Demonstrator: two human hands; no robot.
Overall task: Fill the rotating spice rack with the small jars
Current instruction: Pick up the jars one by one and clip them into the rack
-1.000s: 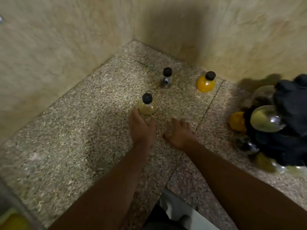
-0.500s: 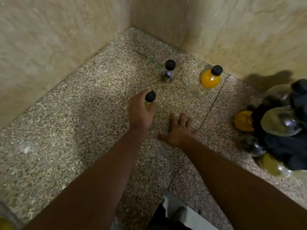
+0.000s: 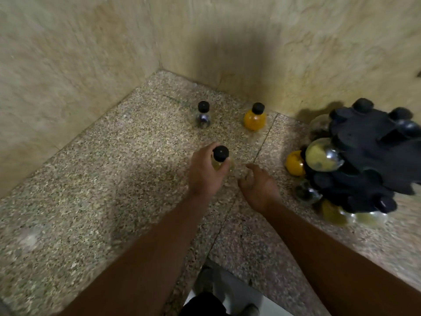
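Observation:
My left hand (image 3: 205, 172) is wrapped around a small jar with a black cap (image 3: 220, 153) and pale yellow contents, held just above the speckled stone counter (image 3: 102, 190). My right hand (image 3: 258, 188) hovers beside it with fingers spread and nothing in it. Two more jars stand near the corner: a dark one (image 3: 203, 116) and an orange one (image 3: 255, 118). The black rotating spice rack (image 3: 369, 156) stands at the right, with several round jars in its slots.
Beige marble walls (image 3: 68, 65) close the counter on the left and behind. The counter's front edge runs below my arms, with a white floor and a shoe (image 3: 227, 293) beneath.
My left hand reached the pale yellow jar, closed on it and lifted it off the counter. My right hand rose from resting flat on the counter.

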